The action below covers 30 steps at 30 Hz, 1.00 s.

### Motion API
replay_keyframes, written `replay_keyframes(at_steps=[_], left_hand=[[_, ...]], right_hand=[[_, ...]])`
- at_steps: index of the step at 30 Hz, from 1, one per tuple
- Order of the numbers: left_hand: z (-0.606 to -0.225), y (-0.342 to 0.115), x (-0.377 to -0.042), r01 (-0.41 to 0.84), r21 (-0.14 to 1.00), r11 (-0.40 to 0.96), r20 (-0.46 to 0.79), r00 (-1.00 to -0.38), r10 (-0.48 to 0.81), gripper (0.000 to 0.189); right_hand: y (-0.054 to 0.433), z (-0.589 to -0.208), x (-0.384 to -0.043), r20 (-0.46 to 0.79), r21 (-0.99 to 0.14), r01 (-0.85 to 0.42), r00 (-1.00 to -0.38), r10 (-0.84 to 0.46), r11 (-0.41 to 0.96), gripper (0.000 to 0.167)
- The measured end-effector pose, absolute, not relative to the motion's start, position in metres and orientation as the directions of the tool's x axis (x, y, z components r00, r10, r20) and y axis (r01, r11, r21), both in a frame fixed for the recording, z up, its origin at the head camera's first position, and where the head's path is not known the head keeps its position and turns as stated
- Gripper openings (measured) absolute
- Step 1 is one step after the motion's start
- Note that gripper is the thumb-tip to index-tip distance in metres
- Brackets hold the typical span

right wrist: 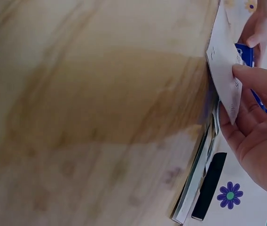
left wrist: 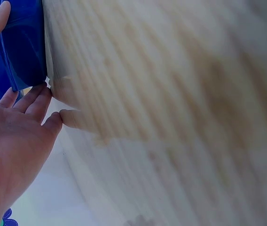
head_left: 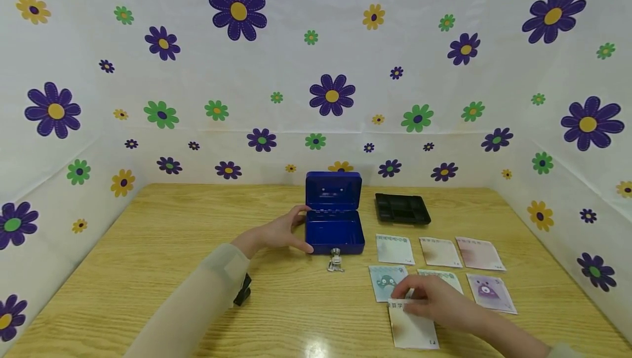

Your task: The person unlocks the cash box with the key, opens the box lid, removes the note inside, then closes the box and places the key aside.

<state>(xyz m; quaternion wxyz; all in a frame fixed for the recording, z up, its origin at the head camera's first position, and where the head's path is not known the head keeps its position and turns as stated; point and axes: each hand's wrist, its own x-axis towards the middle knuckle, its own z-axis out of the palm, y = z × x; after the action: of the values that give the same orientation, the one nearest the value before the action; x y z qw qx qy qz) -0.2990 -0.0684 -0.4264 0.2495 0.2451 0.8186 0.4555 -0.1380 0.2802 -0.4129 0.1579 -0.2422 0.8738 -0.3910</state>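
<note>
A blue metal cash box (head_left: 334, 232) stands with its lid (head_left: 333, 191) raised. My left hand (head_left: 281, 232) holds its left side, thumb at the front corner and fingers near the hinge; the left wrist view shows this hand (left wrist: 18, 127) against the blue box (left wrist: 27, 42). A small key set (head_left: 336, 262) hangs at the box front. My right hand (head_left: 436, 300) pinches the top edge of a play banknote (head_left: 413, 328); in the right wrist view the note (right wrist: 225, 63) is lifted at that edge, between thumb and fingers.
A black compartment tray (head_left: 402, 209) lies right of the box. Several play notes are laid out in rows, among them a green note (head_left: 382, 281), a purple note (head_left: 489, 292) and a pink note (head_left: 479, 253). Flower-printed cloth (head_left: 281, 73) surrounds the wooden table (head_left: 187, 226).
</note>
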Motion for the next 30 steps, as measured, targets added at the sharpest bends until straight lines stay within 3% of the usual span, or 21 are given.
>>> replay_keyframes(at_steps=[30], left_hand=[[-0.4272,-0.0686,-0.2997,0.172,0.868,0.466,-0.186,-0.758,0.625,0.093]], right_hand=[[0.2754,-0.4177,-0.1344,-0.039,-0.678,-0.395,-0.823,-0.566,0.620,0.018]])
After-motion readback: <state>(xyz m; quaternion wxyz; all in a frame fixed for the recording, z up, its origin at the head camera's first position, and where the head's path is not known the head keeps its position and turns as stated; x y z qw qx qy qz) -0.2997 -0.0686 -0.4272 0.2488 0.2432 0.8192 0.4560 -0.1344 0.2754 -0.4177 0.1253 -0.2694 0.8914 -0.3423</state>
